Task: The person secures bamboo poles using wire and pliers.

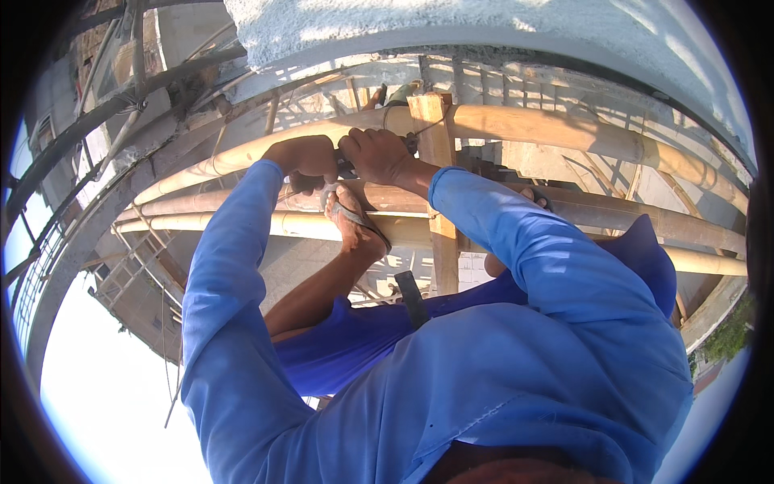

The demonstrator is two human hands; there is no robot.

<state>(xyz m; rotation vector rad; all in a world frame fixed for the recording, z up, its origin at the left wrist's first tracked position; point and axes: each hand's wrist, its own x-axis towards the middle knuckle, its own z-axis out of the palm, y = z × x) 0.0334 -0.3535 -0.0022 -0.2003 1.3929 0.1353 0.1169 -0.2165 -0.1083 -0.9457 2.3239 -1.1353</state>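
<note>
Both my hands are closed, side by side above the bamboo poles. My left hand (308, 163) is curled into a fist, its fingers turned inward. Close against it on the right, my right hand (375, 155) grips with its knuckles up. A dark thing shows in part between and below them; the fingers hide what it is. Behind my hands runs a thick yellow bamboo pole (532, 123). A browner pole (629, 211) lies nearer to me, under my sandalled left foot (348, 211). An upright wooden beam (442, 242) crosses the poles just right of my right hand.
A pale, rough concrete ledge (484, 34) arches across the far side. More pole scaffolding (72, 121) stands at the left. Another bamboo pole (282, 223) runs nearest me. Below the poles, a drop opens toward lower ground. A dark strap (411, 297) hangs by my blue shorts.
</note>
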